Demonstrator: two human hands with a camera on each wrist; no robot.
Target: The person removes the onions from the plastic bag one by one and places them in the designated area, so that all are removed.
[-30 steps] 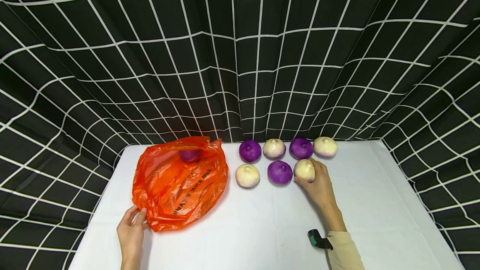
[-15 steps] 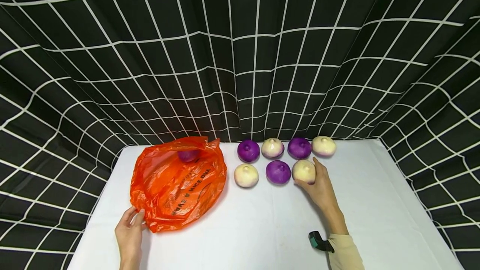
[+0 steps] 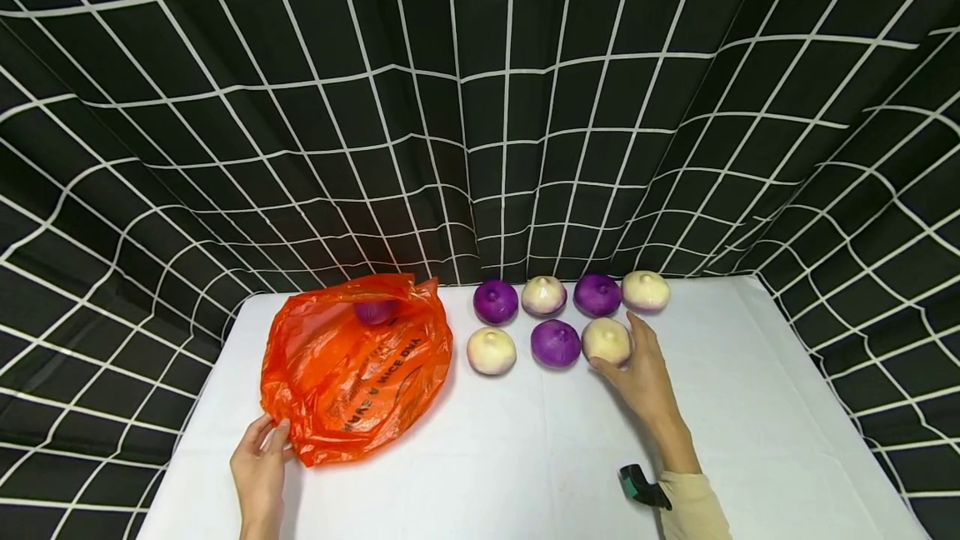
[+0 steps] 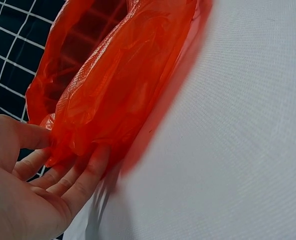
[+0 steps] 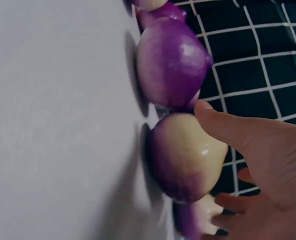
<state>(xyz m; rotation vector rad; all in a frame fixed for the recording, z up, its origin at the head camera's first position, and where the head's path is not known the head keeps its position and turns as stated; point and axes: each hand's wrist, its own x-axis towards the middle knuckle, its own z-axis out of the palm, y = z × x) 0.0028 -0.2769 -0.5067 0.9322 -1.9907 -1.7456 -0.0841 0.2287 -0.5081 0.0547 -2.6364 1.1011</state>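
Observation:
In the head view my left hand [image 3: 258, 467] pinches the near left edge of a red plastic bag [image 3: 300, 407]; the left wrist view shows the thumb and fingers on its crinkled film [image 4: 112, 95]. The bag's mouth gapes, and a purple onion [image 3: 373, 311] lies inside. At the right, my right hand [image 3: 647, 377] is around a pale onion [image 3: 606, 342] that sits on the table. In the right wrist view, the thumb overlaps this pale onion [image 5: 188, 155], while the loosely spread fingers stand off from it. Directly left of it is a purple onion [image 3: 556, 345].
Another pale onion [image 3: 491, 351] ends the front row at the left. Behind stands a back row of purple onions [image 3: 496, 302] and pale onions [image 3: 646, 291], close to the black gridded curtain [image 3: 570, 148]. A white cloth [image 3: 495, 457] covers the table.
The pale onion, held tilted in my right hand earlier, now sits upright on the table, and the fingers have loosened from it. My left hand keeps its place at the bag.

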